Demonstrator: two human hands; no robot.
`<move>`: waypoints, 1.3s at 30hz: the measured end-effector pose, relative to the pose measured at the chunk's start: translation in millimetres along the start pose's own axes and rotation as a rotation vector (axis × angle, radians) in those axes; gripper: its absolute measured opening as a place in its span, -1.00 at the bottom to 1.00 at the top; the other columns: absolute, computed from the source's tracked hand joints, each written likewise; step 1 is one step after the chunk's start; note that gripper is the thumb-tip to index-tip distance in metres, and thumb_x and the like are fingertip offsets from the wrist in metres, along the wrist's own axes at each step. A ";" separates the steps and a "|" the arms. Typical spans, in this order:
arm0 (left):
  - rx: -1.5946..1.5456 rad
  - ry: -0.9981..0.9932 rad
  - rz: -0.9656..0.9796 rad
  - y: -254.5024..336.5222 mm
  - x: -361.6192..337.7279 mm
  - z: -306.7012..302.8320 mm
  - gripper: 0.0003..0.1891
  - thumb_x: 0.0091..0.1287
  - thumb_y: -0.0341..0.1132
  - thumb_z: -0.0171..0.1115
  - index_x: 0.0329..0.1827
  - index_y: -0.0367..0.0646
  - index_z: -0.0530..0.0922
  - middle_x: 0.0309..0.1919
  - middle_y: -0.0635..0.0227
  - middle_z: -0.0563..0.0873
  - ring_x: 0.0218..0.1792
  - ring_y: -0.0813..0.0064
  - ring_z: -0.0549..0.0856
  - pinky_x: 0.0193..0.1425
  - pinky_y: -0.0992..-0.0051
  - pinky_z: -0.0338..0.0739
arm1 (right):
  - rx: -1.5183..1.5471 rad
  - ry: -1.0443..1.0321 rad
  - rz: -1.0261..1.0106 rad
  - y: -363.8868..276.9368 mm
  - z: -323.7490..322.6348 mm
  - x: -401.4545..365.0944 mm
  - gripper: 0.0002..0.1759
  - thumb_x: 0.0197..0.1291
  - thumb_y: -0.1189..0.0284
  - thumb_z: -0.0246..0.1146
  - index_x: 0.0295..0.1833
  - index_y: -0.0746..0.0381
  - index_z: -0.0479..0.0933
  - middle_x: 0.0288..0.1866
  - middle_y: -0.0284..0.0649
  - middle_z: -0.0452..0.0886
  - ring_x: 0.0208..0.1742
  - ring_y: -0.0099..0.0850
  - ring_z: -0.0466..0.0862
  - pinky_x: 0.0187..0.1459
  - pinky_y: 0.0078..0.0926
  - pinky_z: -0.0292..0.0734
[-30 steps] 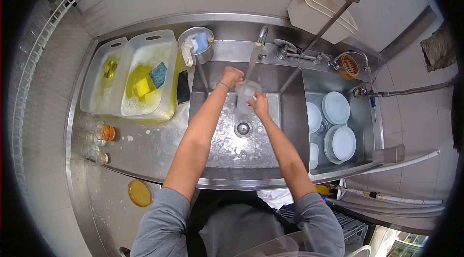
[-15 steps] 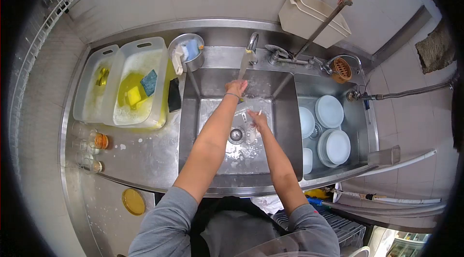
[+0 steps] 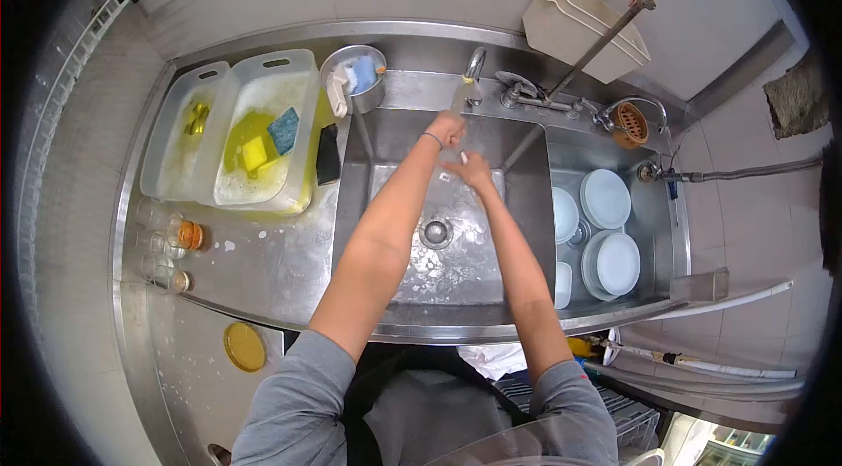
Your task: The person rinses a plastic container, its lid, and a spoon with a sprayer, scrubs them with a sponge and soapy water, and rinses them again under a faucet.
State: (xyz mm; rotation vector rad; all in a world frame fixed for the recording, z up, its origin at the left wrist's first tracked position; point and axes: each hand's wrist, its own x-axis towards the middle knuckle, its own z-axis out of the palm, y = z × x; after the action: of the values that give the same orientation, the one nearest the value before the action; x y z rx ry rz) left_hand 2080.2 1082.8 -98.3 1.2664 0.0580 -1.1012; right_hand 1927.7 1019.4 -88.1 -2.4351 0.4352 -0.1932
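My left hand (image 3: pixel 448 129) is curled under the running faucet (image 3: pixel 474 67), at the back of the sink basin (image 3: pixel 395 282). Whatever may be inside its fingers is hidden. Just below and to the right, my right hand (image 3: pixel 474 170) is held close to it, fingers pointing left. A small whitish bit shows between its thumb and fingers, too small to name. Both hands hang above the basin floor, where the drain (image 3: pixel 436 234) is wet and splashed.
Soapy tubs (image 3: pixel 303 190) with a yellow sponge (image 3: pixel 254 152) and a blue scouring pad (image 3: pixel 282 130) stand at left. A metal pot (image 3: pixel 368 98) holds cloths. White plates (image 3: pixel 605 199) fill the right basin. Several glass jars (image 3: pixel 186 234) lie on the left counter.
My right hand has moved up towards the faucet and close to my left hand. The left hand's fingers have curled in. The view has shifted slightly.
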 end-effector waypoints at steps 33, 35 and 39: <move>1.276 0.021 0.525 25.9 -100.8 -14.9 -0.82 -0.13 -0.23 0.30 -0.58 -0.14 0.59 -0.58 0.27 0.64 -0.44 0.39 0.64 -0.32 0.41 0.49 | 0.571 -0.437 0.060 10.3 -50.9 30.9 -0.73 -0.12 0.38 0.40 -0.47 0.16 0.40 -0.49 -0.49 0.44 -0.43 -0.68 0.45 -0.41 -0.66 0.44; 1.366 0.100 0.558 21.0 -98.3 -7.6 -0.79 -0.15 -0.20 0.31 -0.59 -0.15 0.56 -0.58 0.28 0.64 -0.44 0.39 0.64 -0.31 0.40 0.49 | 0.553 -0.432 0.081 9.9 -42.3 33.5 -0.73 -0.12 0.38 0.40 -0.47 0.16 0.40 -0.50 -0.50 0.44 -0.44 -0.68 0.45 -0.40 -0.65 0.46; 1.356 -0.043 0.645 19.5 -87.7 -15.6 -0.79 -0.10 -0.22 0.31 -0.49 -0.18 0.60 -0.58 0.36 0.65 -0.49 0.55 0.62 -0.35 0.48 0.50 | 0.572 -0.442 0.166 11.7 -40.0 32.6 -0.75 -0.09 0.37 0.39 -0.48 0.15 0.40 -0.53 -0.50 0.43 -0.48 -0.68 0.45 -0.39 -0.61 0.51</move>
State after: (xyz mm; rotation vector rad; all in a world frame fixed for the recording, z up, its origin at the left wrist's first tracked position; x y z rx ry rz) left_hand 2055.8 1147.5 -38.8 2.1907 -1.2285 -0.5028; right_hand 1945.3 976.0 -63.3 -1.7993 0.3224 0.2585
